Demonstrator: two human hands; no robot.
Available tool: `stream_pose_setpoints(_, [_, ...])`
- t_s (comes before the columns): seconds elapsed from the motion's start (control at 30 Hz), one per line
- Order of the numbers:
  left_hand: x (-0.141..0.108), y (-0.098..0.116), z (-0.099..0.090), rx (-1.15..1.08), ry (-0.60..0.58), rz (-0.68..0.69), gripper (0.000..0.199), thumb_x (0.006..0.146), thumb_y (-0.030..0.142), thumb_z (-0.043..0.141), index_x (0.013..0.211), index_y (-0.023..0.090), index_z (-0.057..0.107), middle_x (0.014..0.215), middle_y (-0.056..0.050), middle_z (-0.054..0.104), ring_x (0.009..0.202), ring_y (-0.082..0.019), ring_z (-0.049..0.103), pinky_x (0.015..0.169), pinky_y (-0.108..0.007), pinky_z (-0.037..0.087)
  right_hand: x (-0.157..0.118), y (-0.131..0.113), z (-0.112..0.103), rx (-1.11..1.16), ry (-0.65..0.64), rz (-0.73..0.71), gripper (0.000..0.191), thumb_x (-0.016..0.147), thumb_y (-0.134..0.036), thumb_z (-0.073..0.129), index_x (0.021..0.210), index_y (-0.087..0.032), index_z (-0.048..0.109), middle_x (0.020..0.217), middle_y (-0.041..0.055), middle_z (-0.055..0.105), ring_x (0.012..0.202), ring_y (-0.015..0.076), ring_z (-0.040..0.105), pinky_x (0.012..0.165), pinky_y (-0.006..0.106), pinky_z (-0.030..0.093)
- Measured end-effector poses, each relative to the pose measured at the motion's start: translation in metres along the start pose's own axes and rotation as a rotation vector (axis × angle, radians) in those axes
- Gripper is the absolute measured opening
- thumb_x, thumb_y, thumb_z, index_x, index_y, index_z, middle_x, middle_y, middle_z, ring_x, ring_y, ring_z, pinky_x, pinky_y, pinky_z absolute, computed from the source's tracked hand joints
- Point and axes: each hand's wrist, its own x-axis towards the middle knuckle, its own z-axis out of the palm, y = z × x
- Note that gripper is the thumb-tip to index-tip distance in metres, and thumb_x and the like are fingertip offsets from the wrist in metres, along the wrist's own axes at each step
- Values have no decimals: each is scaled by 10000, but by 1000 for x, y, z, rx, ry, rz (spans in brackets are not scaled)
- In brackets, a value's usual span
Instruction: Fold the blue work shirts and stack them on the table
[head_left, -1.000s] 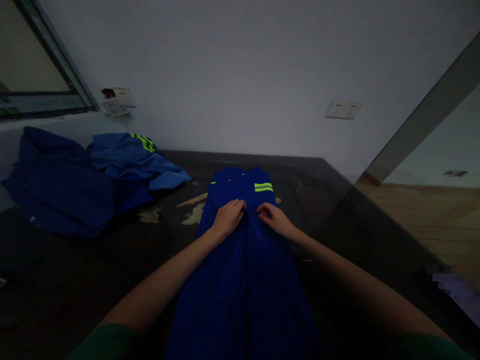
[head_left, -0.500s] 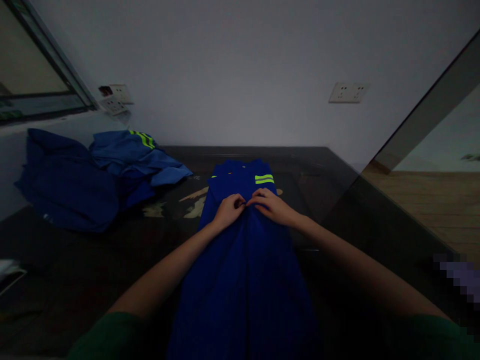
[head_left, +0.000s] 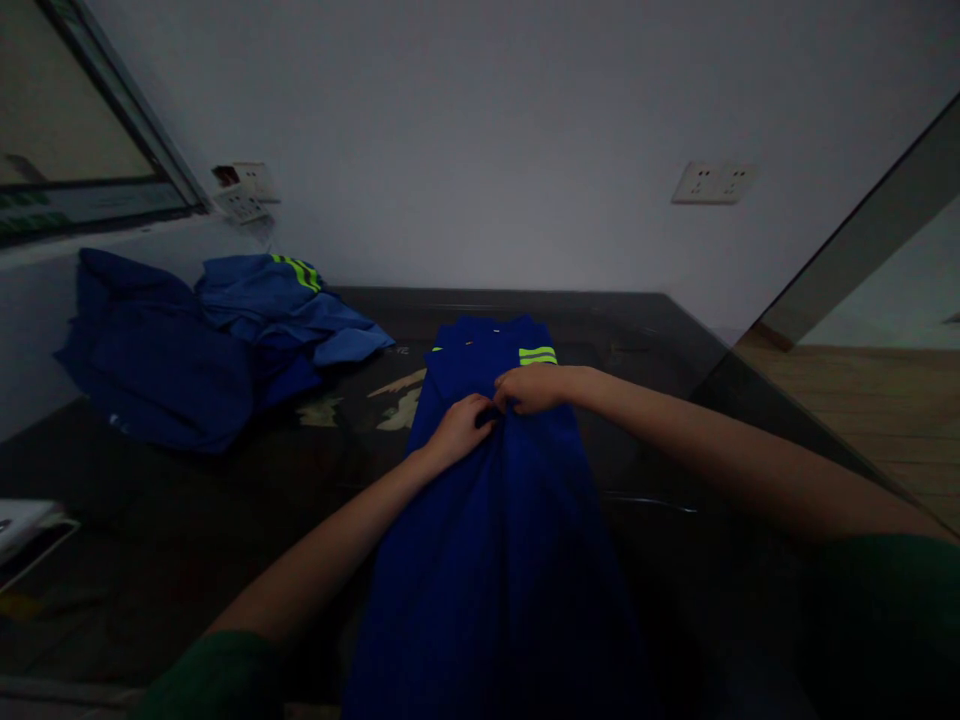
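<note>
The fingers (head_left: 474,402) of the left hand (head_left: 455,432) and right hand (head_left: 534,388) are pinching the blue garment (head_left: 469,550), which is stretching toward the far edge of the counter (head_left: 634,345); rumpled clothes (head_left: 172,365) are lying heaped near its far left corner.

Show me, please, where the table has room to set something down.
Beyond the right forearm, between the blue garment and the table's right edge, looks bare. Between the clothes heap and left forearm probably too, though dark. Crowded: far left, under the heap, and the middle, under garment and forearms.
</note>
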Motion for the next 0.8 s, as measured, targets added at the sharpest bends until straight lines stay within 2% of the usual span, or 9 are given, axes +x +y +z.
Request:
stream_pose_setpoints(0.07, [-9,1,-1,73,-5,40,260,832,108,557,1073,155,641,1151,-93,595,1077,-208,569,971,-346,456,-5,1,-3,-8,-206,-72,296,697,-61,595,860,-250,754,844,15,685,689,146,586,649,278,437])
stream_pose_setpoints(0.1, [-13,2,0,115,-3,60,283,837,108,546,1103,152,634,1174,-101,580,1097,-213,553,981,-348,450,-7,2,-4,18,-249,-97,305,723,-72,574,904,-245,749,895,23,686,734,151,597,684,282,454])
stream_pose_setpoints(0.13, [-16,3,0,157,-2,75,301,843,109,536,1128,147,624,1180,-107,574,1102,-218,543,983,-354,448,-10,3,-4,59,-240,-109,299,747,-83,561,925,-238,743,931,28,685,784,157,607,730,290,467])
stream_pose_setpoints(0.23, [-23,8,1,232,-22,74,307,872,123,503,1164,130,595,1145,-108,606,1078,-228,545,968,-370,456,-20,5,4,198,-147,-112,244,818,-128,544,946,-227,727,991,34,688,916,172,613,863,330,464])
stream_pose_setpoints(0.3, [-24,11,1,237,-33,49,294,891,133,485,1168,119,580,1132,-106,629,1077,-225,555,967,-369,457,-26,5,14,245,-57,-73,215,862,-155,527,945,-226,712,987,30,691,939,175,605,900,353,445])
stream_pose_setpoints(0.43, [-24,17,1,246,-35,42,270,911,155,469,1155,133,582,1158,-101,629,1115,-213,548,979,-348,453,-34,1,37,301,153,51,142,878,-158,538,939,-206,657,952,30,675,916,177,587,881,361,438])
stream_pose_setpoints(0.53, [-25,24,0,307,-44,59,256,920,237,489,1137,164,604,1189,-94,610,1131,-228,532,990,-366,444,-34,-2,51,369,264,98,103,852,-141,579,934,-188,617,942,36,650,916,173,580,861,338,441])
stream_pose_setpoints(0.7, [-29,37,-2,435,-103,65,318,864,273,578,1156,147,596,1198,-115,595,1151,-264,521,1079,-451,340,-33,-2,68,283,357,125,104,864,-145,572,954,-185,608,934,50,629,921,186,545,854,345,419])
stream_pose_setpoints(0.8, [-30,48,-8,459,-102,38,255,876,263,555,1097,151,618,1147,-125,608,1104,-274,538,995,-435,399,-34,2,74,193,376,135,98,874,-198,592,967,-185,618,983,68,614,971,199,519,904,374,390])
